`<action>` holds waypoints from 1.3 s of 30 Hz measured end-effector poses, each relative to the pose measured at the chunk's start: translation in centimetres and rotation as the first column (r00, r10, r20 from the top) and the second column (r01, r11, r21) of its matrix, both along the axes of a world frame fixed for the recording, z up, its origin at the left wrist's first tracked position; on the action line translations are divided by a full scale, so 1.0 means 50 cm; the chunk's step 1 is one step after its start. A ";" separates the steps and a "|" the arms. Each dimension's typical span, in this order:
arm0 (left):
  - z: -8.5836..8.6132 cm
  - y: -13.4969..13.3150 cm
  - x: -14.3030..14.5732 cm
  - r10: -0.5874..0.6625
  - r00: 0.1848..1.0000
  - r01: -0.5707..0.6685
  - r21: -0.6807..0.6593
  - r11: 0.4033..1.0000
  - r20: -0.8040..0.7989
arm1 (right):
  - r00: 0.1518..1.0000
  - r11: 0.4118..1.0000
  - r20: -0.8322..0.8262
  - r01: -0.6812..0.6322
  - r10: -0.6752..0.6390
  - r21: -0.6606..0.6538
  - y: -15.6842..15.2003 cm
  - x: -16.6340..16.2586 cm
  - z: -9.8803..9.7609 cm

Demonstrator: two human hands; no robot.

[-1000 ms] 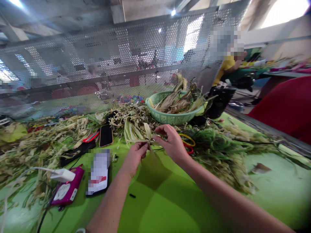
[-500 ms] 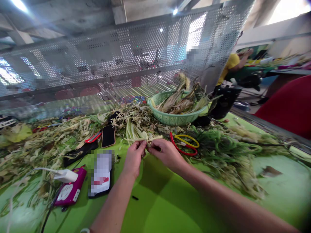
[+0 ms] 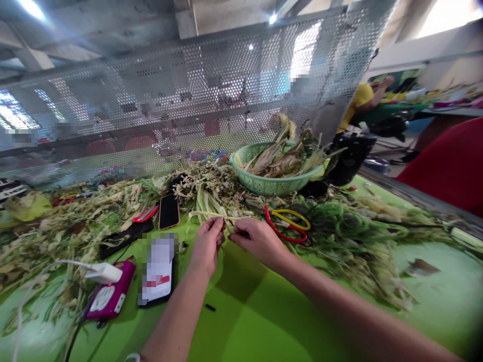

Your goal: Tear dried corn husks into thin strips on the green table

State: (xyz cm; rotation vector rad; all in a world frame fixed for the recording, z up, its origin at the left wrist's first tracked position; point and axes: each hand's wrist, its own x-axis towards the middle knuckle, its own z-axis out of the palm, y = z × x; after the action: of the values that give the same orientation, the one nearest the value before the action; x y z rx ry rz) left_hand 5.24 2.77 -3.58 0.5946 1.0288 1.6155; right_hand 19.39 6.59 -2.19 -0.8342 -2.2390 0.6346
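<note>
Corn-husk bundle (image 3: 206, 201), pale green, fanned: on the worktop (image 3: 241, 317), its gathered end raised between the two hands, in front of the heap of husk scraps (image 3: 211, 178).

Left hand (image 3: 208, 242): grip narrow, thumb and forefinger pinched on the gathered end.

Right hand (image 3: 260, 240): just beside it, fingers curled inward; whether they hold a strip cannot be told.

Change: a second ago the right hand stood higher, with a husk blade upright near its fingertips; it now lies lower, level with the left. A pale strip (image 3: 198, 214) now reaches further out to the left across the bundle. The red and yellow loop handles (image 3: 292, 225), partly covered then, show fully. In judgement, work remains centred on the gathered end, perhaps being wrapped.

Containers: one mint-green perforated basket (image 3: 264, 187), upright, behind the right hand, loaded with dried husks (image 3: 283, 158), straw and brown, some overhanging the rim. One black container (image 3: 349, 158), right of the basket; contents not discernible.
</note>
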 end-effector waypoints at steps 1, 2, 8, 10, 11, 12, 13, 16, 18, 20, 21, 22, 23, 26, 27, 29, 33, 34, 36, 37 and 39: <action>0.001 0.000 -0.002 -0.003 1.000 0.003 0.008 1.000 -0.009 | 0.999 1.000 -0.049 0.014 -0.014 -0.007 0.000 0.003 0.004; 0.002 0.000 -0.004 -0.006 1.000 0.007 0.012 1.000 -0.019 | 0.993 0.999 -0.109 0.040 -0.041 -0.013 0.000 0.006 0.007; 0.009 -0.002 -0.001 -0.103 0.994 0.104 0.009 0.995 -0.036 | 0.932 0.973 -0.338 0.051 -0.128 -0.225 0.026 0.019 -0.002; 0.011 -0.004 0.001 -0.120 0.992 0.120 -0.004 0.993 -0.029 | 0.937 0.962 -0.337 -0.001 -0.095 -0.272 0.035 0.019 -0.009; 0.011 -0.005 0.001 -0.128 0.991 0.128 -0.011 0.992 -0.037 | 0.939 0.963 -0.332 -0.006 -0.088 -0.271 0.037 0.020 -0.010; 0.011 -0.006 0.001 -0.139 0.989 0.138 -0.019 0.990 -0.059 | 0.941 0.966 -0.326 0.000 -0.088 -0.259 0.039 0.020 -0.010; 0.010 -0.008 0.000 -0.152 0.984 0.150 -0.030 0.988 -0.093 | 0.943 0.969 -0.321 0.012 -0.092 -0.245 0.039 0.021 -0.009; 0.008 -0.009 -0.001 -0.193 0.958 0.184 -0.061 0.981 -0.213 | 0.949 0.979 -0.299 0.037 -0.096 -0.198 0.038 0.023 -0.003; 0.005 -0.008 -0.001 -0.193 0.948 0.187 -0.048 0.981 -0.252 | 0.957 0.984 -0.274 0.051 -0.097 -0.173 0.035 0.023 -0.001; 0.004 -0.007 -0.001 -0.163 0.954 0.161 -0.030 0.987 -0.252 | 0.961 0.985 -0.254 0.068 -0.106 -0.157 0.030 0.022 0.001; 0.004 -0.007 -0.001 -0.146 0.958 0.143 -0.029 0.989 -0.247 | 0.963 0.986 -0.247 0.074 -0.110 -0.151 0.028 0.021 0.002; 0.004 -0.007 -0.001 -0.131 0.960 0.127 -0.031 0.991 -0.248 | 0.963 0.986 -0.244 0.076 -0.110 -0.146 0.026 0.019 0.003; 0.005 -0.008 -0.001 -0.124 0.958 0.120 -0.033 0.992 -0.258 | 0.965 0.987 -0.240 0.068 -0.101 -0.144 0.025 0.019 0.003; 0.010 -0.011 0.000 -0.165 0.932 0.169 -0.016 0.986 -0.322 | 0.963 0.982 -0.258 0.025 -0.074 -0.189 0.025 0.018 0.000; 0.011 -0.013 0.002 -0.193 0.919 0.202 -0.009 0.979 -0.343 | 0.960 0.976 -0.272 0.012 -0.072 -0.216 0.027 0.019 -0.001; 0.015 -0.016 0.004 -0.243 0.900 0.260 -0.002 0.966 -0.363 | 0.950 0.965 -0.300 0.000 -0.082 -0.261 0.030 0.019 -0.004; 0.016 -0.020 0.007 -0.290 0.893 0.307 -0.007 0.952 -0.345 | 0.940 0.959 -0.331 -0.012 -0.086 -0.283 0.029 0.019 0.002; 0.015 -0.020 0.006 -0.292 0.890 0.307 -0.011 0.952 -0.351 | 0.936 0.957 -0.342 -0.019 -0.085 -0.290 0.027 0.018 0.004; 0.014 -0.019 0.005 -0.283 0.882 0.300 -0.016 0.954 -0.377 | 0.929 0.952 -0.360 -0.035 -0.082 -0.305 0.024 0.018 0.009; 0.013 -0.018 0.004 -0.280 0.880 0.296 -0.018 0.955 -0.383 | 0.928 0.950 -0.365 -0.040 -0.080 -0.309 0.023 0.018 0.010; 0.012 -0.017 0.004 -0.297 0.887 0.309 -0.026 0.951 -0.354 | 0.927 0.952 -0.364 -0.032 -0.086 -0.306 0.025 0.020 0.010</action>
State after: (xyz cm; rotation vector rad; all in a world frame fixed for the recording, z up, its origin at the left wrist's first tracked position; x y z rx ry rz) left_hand 5.44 1.91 -2.98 1.0447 1.1073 1.2735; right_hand 20.38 7.83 -1.71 -0.8107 -1.8046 1.0545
